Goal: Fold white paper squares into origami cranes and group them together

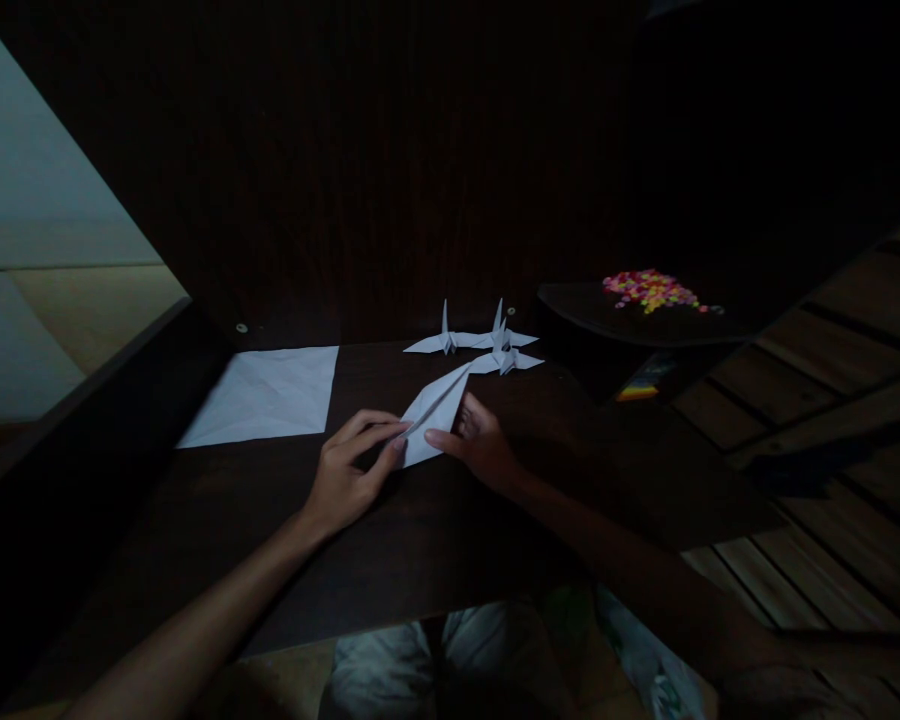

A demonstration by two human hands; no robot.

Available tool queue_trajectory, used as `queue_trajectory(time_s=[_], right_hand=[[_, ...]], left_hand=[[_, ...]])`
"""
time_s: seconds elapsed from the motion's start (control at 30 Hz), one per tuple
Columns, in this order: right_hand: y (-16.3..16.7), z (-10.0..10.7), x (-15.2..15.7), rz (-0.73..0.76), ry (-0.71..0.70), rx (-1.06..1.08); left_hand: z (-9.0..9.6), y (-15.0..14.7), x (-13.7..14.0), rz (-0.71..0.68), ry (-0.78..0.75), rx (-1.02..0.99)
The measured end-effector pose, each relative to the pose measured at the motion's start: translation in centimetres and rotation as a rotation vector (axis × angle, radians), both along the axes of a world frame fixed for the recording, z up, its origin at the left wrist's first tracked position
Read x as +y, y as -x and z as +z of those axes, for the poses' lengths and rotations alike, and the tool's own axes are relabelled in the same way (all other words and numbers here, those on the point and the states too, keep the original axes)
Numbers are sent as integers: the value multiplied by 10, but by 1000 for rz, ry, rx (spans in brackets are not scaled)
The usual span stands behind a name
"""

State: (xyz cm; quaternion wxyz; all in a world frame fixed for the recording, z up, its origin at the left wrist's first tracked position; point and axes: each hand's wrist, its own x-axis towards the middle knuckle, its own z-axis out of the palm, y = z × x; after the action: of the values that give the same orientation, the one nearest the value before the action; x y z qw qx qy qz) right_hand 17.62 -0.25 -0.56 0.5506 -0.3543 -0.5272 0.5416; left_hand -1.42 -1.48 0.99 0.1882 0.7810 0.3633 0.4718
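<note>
Between my hands, a white sheet of folded paper (436, 412) is held up at a slant, its pointed end toward the back right. A crease or slit runs along its length. My left hand (356, 468) pinches its lower left edge with thumb and fingers. On the right side, my right hand (481, 440) grips it, thumb on the front face and fingers behind, partly hidden. Just beyond the paper's tip stand finished paper cranes, one at the left (445, 341), others at the right (504, 358), with wings spread and necks upright.
A creased white paper sheet (270, 395) lies flat on the dark table (330, 570) at the left. On a rounded dark shelf (577, 305) at the right sits a heap of small colourful pieces (652, 290). A dark panel (382, 180) rises behind; a raised side board (82, 400) borders the left.
</note>
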Motion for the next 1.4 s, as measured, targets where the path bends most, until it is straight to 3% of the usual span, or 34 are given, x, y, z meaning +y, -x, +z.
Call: queue_trajectory(time_s=[0.2,0.37,0.63,0.8,1.0,1.13,1.4], right_hand=[[-2,2,-6,8,127,-115],[-3,6,-7,-38,125,-189],[-3,7,-8,-19,220,-101],[-2,10,-8,-51,282,-7],[-3,10,-5,-151,249,26],[-6,9,-4,-210,232,56],[-3,9,-3,23,140,82]], left_hand=[[2,-2,-3,-126,85,-2],[-3,-7,-5,-86,316,-197],[-1,-10,-9,-219,547,-364],[-2,-10,-9,-246,596,-352],[-2,-9,-7,-236,672,-93],[-4,-7,-5,-220,688,-76],[-3,-7,-3,-109,621,-186]])
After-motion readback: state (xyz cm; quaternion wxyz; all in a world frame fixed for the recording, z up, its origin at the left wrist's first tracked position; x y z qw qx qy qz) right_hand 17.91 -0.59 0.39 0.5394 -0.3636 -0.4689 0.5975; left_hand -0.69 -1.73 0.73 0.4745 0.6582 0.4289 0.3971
